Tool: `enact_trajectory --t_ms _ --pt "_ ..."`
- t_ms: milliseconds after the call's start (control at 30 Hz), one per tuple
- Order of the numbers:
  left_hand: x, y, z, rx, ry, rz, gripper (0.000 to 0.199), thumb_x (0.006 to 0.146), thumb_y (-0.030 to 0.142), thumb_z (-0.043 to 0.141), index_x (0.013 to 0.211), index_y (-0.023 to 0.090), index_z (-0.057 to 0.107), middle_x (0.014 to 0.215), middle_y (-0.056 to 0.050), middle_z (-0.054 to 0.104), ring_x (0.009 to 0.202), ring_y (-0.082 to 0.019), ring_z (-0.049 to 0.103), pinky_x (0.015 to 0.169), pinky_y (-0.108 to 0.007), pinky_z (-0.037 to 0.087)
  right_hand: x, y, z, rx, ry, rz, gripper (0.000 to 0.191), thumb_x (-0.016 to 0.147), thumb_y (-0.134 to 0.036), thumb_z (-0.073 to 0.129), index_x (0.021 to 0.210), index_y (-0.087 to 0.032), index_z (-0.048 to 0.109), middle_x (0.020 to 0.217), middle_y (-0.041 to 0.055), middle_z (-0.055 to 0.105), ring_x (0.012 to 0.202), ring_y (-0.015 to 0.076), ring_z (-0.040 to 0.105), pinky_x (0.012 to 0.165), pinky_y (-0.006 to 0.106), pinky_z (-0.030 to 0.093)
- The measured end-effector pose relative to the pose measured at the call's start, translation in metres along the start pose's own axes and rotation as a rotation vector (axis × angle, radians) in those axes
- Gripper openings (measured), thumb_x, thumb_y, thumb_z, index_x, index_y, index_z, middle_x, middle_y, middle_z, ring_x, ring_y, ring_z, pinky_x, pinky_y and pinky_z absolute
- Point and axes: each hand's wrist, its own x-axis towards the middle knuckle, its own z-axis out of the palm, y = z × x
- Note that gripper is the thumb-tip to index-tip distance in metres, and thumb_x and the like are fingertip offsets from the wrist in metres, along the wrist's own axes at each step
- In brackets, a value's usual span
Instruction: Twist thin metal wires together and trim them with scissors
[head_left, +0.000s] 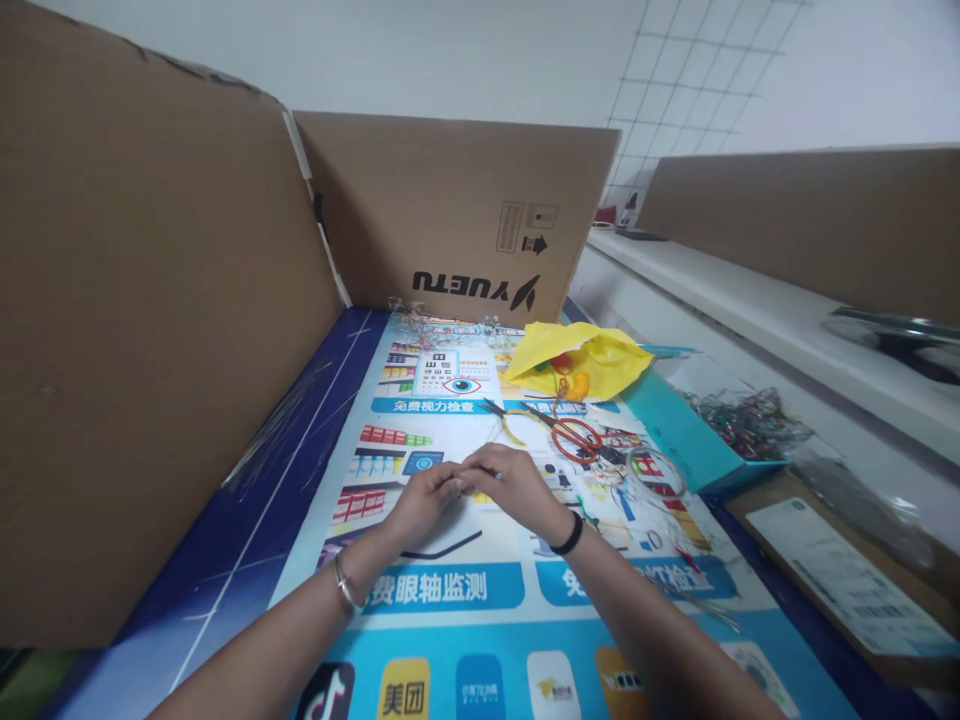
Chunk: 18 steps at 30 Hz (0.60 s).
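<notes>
My left hand (427, 500) and my right hand (510, 480) meet over the middle of the printed poster (495, 625). The fingers of both are closed and pinched together, fingertips touching; whatever they hold between them is too small or hidden to name. A silver bangle circles my left wrist and a black band my right. Just beyond my right hand lie orange-handled scissors (576, 440) and a tool with yellow handles (513, 428). A yellow bag (615, 365) with red and orange pieces at its mouth sits farther back.
Cardboard panels stand at the left (157, 330) and back (450, 200). At right, a teal box (667, 425) holds tangled wires (750, 425), with a labelled carton (847, 580) nearer. Thin wires (274, 425) lie at left; a wire coil (656, 475) lies right of the scissors.
</notes>
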Motion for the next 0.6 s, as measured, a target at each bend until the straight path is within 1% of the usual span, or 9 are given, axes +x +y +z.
enact_trajectory --t_ms 67,133,267,367,500,600 --pt "0.0 -0.001 -0.002 -0.006 0.003 0.007 0.019 0.081 0.029 0.048 0.077 0.016 0.062 0.074 -0.001 0.062 0.072 -0.015 0.052 0.069 -0.025 0.039 0.004 -0.003 0.003 0.012 -0.013 0.002 0.019 0.081 -0.016 0.055 0.066 -0.017 0.066 0.077 0.001 0.066 0.075 0.0114 0.059 0.071 0.02 0.043" --pt "0.0 -0.001 -0.003 -0.018 0.01 0.007 0.019 0.081 0.029 0.05 0.079 0.016 0.063 0.077 -0.002 0.064 0.074 -0.015 0.054 0.07 -0.026 0.04 0.007 -0.004 0.006 -0.015 -0.021 0.014 0.023 0.081 -0.017 0.054 0.061 -0.017 0.064 0.076 0.0008 0.066 0.074 0.0112 0.06 0.07 0.02 0.043" --pt "-0.001 -0.002 -0.006 -0.034 -0.01 0.007 0.021 0.081 0.028 0.05 0.088 0.016 0.066 0.088 -0.004 0.068 0.082 -0.018 0.058 0.077 -0.029 0.042 0.01 -0.004 0.009 -0.112 -0.04 0.011 0.021 0.083 -0.019 0.052 0.066 -0.018 0.065 0.075 0.0005 0.066 0.074 0.0117 0.06 0.069 0.021 0.043" --pt "-0.003 -0.004 -0.003 -0.03 -0.022 0.022 0.019 0.079 0.024 0.053 0.092 0.017 0.065 0.094 -0.004 0.068 0.088 -0.019 0.06 0.081 -0.03 0.042 0.011 -0.003 0.011 -0.186 -0.016 0.004 0.017 0.082 -0.017 0.052 0.071 -0.017 0.065 0.077 0.0007 0.066 0.075 0.0119 0.059 0.069 0.021 0.042" --pt "-0.003 -0.012 0.003 0.082 0.045 0.063 0.025 0.072 0.016 0.06 0.096 0.018 0.062 0.092 -0.004 0.068 0.085 -0.019 0.062 0.077 -0.029 0.045 0.011 -0.002 0.015 -0.238 0.016 0.024 0.016 0.083 -0.017 0.051 0.073 -0.017 0.064 0.075 0.0006 0.065 0.073 0.0121 0.059 0.069 0.021 0.042" --pt "-0.002 -0.017 0.006 0.222 0.088 0.102 0.024 0.072 0.014 0.059 0.096 0.017 0.061 0.09 -0.005 0.069 0.081 -0.019 0.062 0.073 -0.03 0.047 0.009 -0.001 0.016 -0.229 0.032 0.031 0.015 0.083 -0.018 0.052 0.073 -0.018 0.064 0.075 0.0003 0.065 0.073 0.012 0.059 0.068 0.021 0.042"
